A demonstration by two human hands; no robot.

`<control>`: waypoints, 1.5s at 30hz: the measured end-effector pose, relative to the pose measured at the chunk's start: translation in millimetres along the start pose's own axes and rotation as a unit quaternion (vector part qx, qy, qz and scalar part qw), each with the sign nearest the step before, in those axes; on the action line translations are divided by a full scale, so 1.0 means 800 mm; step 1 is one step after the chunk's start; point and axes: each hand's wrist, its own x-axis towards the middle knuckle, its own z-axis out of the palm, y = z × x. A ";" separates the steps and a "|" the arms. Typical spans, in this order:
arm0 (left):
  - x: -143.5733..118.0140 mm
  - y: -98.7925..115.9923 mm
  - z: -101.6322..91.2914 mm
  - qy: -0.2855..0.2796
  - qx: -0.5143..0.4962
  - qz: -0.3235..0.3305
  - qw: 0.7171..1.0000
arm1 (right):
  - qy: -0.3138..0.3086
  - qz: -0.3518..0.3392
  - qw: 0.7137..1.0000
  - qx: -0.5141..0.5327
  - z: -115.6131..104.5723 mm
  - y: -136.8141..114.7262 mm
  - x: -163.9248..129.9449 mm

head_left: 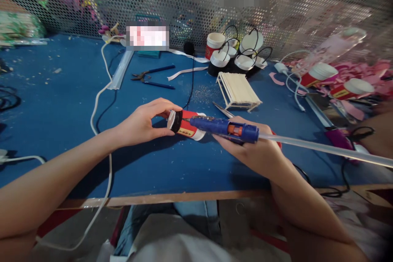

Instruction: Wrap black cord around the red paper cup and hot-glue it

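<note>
Red cup (188, 126) lies sideways just above the blue surface (61, 110), left hand (143, 123) pinching its black end so the side faces the nozzle. Right hand (256, 151) wraps the glue gun (224, 127), tip touching the cup wall at 3 o'clock; glue stick (322, 147) trails right. Outward: stick bench (238, 90) at 1 o'clock, finished cups (236, 55) beyond it, pliers (152, 77) at 11.

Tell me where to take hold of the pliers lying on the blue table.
Grip the pliers by the two dark handles, coming from the right. The handles splay open toward that side and lie flat and free, while the jaws point left toward the white cable.
</note>
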 end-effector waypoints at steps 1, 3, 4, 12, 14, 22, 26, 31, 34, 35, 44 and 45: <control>0.000 0.000 0.000 0.000 0.005 0.008 1.000 | -0.001 0.000 1.000 0.002 0.000 -0.001 0.000; 0.000 0.000 0.000 0.001 0.017 0.015 1.000 | -0.013 -0.006 1.000 0.006 -0.001 -0.001 0.000; 0.000 0.000 0.000 0.002 0.025 0.015 1.000 | -0.022 -0.009 1.000 0.007 -0.002 -0.002 0.000; 0.000 0.003 -0.001 0.011 0.092 0.064 0.994 | -0.013 -0.006 1.000 -0.012 -0.004 -0.001 0.000; 0.000 0.004 -0.001 0.012 0.106 0.068 0.992 | -0.033 -0.027 0.999 -0.020 -0.004 -0.001 -0.001; 0.000 0.006 0.000 0.013 0.123 0.080 0.989 | 0.000 -0.020 1.000 -0.013 -0.006 -0.002 0.001; 0.000 0.008 0.000 0.008 0.134 0.086 0.987 | -0.032 -0.056 0.997 -0.029 -0.007 0.000 -0.001; -0.001 0.010 0.000 0.006 0.146 0.092 0.985 | -0.008 -0.073 0.993 -0.089 -0.008 0.004 -0.001; -0.002 0.010 0.000 0.005 0.152 0.095 0.984 | -0.014 -0.066 0.994 -0.089 -0.009 0.003 -0.001; -0.002 0.010 0.000 0.005 0.154 0.096 0.983 | -0.021 -0.059 0.995 -0.081 -0.010 0.003 -0.001; -0.003 0.012 0.001 0.005 0.179 0.114 0.977 | 0.029 -0.200 0.945 -0.259 -0.009 0.015 -0.003; -0.003 0.012 0.001 0.004 0.181 0.116 0.977 | 0.028 -0.206 0.941 -0.268 -0.009 0.016 -0.004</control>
